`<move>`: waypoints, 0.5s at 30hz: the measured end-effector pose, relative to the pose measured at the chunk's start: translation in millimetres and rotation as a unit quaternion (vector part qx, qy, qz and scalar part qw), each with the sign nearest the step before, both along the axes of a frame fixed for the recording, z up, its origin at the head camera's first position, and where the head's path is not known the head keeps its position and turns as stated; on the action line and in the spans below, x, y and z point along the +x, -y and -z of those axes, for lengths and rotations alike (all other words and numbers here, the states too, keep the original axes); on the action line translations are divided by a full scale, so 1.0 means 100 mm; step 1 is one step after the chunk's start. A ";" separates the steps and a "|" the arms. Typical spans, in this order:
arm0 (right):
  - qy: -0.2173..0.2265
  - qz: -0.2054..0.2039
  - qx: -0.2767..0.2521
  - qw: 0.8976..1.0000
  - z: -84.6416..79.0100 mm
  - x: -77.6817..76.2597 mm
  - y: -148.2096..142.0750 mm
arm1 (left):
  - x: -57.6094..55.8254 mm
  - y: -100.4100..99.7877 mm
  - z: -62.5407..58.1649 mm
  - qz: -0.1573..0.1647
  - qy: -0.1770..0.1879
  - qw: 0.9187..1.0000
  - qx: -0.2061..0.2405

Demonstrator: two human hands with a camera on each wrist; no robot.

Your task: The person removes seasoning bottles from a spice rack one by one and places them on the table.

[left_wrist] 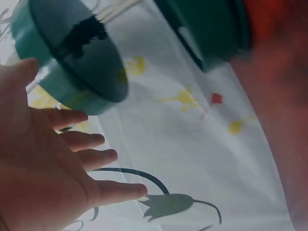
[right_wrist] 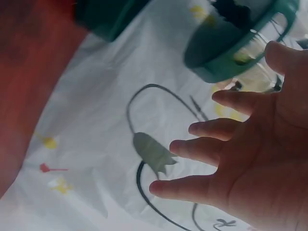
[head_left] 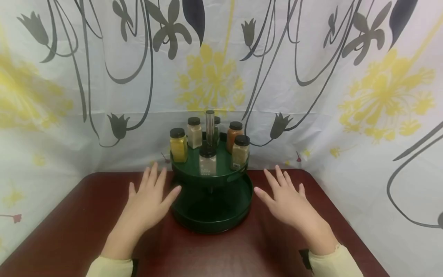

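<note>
A dark green two-tier round rack (head_left: 212, 223) stands on the table, with several spice jars with black lids on its upper tier. Among them are a jar of yellow powder (head_left: 178, 148), a jar of orange powder (head_left: 234, 135) and a tan-filled jar (head_left: 240, 154). The lower tier holds nothing that I can see. My left hand (head_left: 147, 206) hovers at the rack's left side, fingers spread, touching nothing. On the other side my right hand (head_left: 290, 206) is held likewise, apart from the rack. Both palms show bare in the wrist views.
The dark red table (head_left: 214, 257) reaches back to a white curtain (head_left: 138, 92) printed with grey and yellow flowers, which also hangs along both sides. A clear post with a dark cap (head_left: 210, 129) rises from the middle of the rack.
</note>
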State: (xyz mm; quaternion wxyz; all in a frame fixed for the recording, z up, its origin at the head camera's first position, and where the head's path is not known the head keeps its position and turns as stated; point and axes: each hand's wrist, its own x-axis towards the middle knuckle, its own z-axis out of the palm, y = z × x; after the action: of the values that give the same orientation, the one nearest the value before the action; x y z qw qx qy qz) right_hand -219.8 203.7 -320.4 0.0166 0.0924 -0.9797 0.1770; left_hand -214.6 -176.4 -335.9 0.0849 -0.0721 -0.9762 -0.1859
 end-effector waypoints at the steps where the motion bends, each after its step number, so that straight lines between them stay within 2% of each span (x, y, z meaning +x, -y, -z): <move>1: -0.006 0.000 -0.007 1.000 -0.04 0.01 0.02 | 0.00 -0.03 -0.03 0.000 -0.002 1.000 0.010; 8: -0.058 -0.012 -0.077 0.995 -0.35 0.13 0.30 | -0.01 -0.18 -0.17 0.002 0.000 0.997 0.074; 12: -0.097 -0.033 -0.118 0.988 -0.48 0.20 0.50 | -0.02 -0.22 -0.16 0.006 0.003 0.994 0.108; 15: -0.122 -0.054 -0.147 0.980 -0.51 0.22 0.65 | -0.04 -0.26 -0.13 0.012 0.004 0.990 0.138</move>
State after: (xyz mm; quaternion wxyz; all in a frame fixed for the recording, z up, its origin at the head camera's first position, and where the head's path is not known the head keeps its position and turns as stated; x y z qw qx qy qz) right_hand -198.1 139.2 -269.1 0.1394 0.1627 -0.9271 0.3074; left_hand -218.3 -150.6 -323.1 0.0877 -0.0710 -0.9405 -0.3206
